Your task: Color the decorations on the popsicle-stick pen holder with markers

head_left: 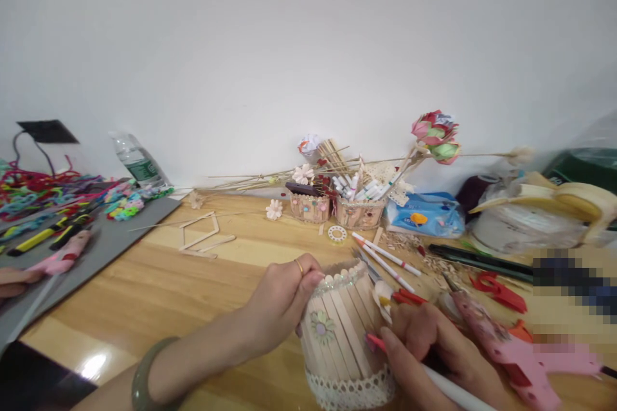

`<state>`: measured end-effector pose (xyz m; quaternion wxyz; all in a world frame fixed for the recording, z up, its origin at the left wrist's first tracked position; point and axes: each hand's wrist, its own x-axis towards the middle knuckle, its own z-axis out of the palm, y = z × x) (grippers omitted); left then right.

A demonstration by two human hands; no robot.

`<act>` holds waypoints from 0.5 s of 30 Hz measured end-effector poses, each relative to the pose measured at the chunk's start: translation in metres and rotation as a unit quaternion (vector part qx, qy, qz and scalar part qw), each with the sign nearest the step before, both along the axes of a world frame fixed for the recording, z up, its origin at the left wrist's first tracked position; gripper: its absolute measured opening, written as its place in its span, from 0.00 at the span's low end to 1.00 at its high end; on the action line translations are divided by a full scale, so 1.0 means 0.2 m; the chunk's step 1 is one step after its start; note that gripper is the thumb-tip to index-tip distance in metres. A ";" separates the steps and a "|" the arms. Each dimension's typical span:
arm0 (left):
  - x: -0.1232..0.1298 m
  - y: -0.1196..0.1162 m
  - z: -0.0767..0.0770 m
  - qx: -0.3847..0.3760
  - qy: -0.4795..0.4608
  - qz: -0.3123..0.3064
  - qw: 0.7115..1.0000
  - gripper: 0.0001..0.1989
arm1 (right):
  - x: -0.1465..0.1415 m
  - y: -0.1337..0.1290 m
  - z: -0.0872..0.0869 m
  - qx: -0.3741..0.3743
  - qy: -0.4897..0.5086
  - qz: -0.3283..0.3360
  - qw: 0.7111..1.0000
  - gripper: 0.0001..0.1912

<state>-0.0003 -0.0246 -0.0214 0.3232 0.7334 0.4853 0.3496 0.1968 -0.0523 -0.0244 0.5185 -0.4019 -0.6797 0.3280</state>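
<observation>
Cup (348, 318) trimmed at both ends, many sticks bare

My left hand (278, 298) gripped the cup at its upper left edge, thumb near the rim, and held it leaning a little in front of me; whether its base rested on the desk (159, 295) I could not tell. My right hand (431, 340) was closed around a white pen (456, 388) with a pink end, which stood at the cup's right side; whether it touched the wood I could not make out.

Much of the work looked done. The wall of flat sticks seemed complete where I saw it, glittery trim (343, 280) ran below the scalloped rim, white lace (347, 390) went round the base, and one pale green flower (321, 329) was fixed on the near side. The sticks to its right bore no ornament that I could see, so the decorating seemed only part finished; the far side was hidden.

A white and yellow piece (384, 300) showed just beside my right hand, near the scissors (409, 296), held or loose I couldn't say. A glue gun (504, 347) lay to the right. Two tubs (360, 213) stood behind, both ornamented. Far left, another person's hand (17, 282) was near a second glue gun (70, 254).
</observation>
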 end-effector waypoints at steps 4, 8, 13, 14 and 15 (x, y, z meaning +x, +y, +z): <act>0.00 0.00 0.01 0.002 0.005 -0.003 1.000 0.17 | 0.00 0.00 0.00 0.013 0.001 0.010 1.000 0.17; 0.00 -0.01 0.01 -0.005 0.005 0.003 1.000 0.17 | 0.01 -0.01 0.00 0.019 -0.017 -0.005 1.000 0.16; 0.00 -0.01 0.01 -0.005 0.013 0.007 1.000 0.17 | 0.01 0.00 0.01 0.035 -0.044 -0.001 0.998 0.16; 0.00 -0.01 0.01 -0.003 0.014 0.004 1.000 0.17 | 0.00 0.00 0.01 0.037 -0.048 0.003 0.998 0.15; 0.00 -0.01 0.01 -0.002 0.016 0.003 1.000 0.17 | 0.00 0.00 0.01 0.040 -0.051 0.003 0.998 0.15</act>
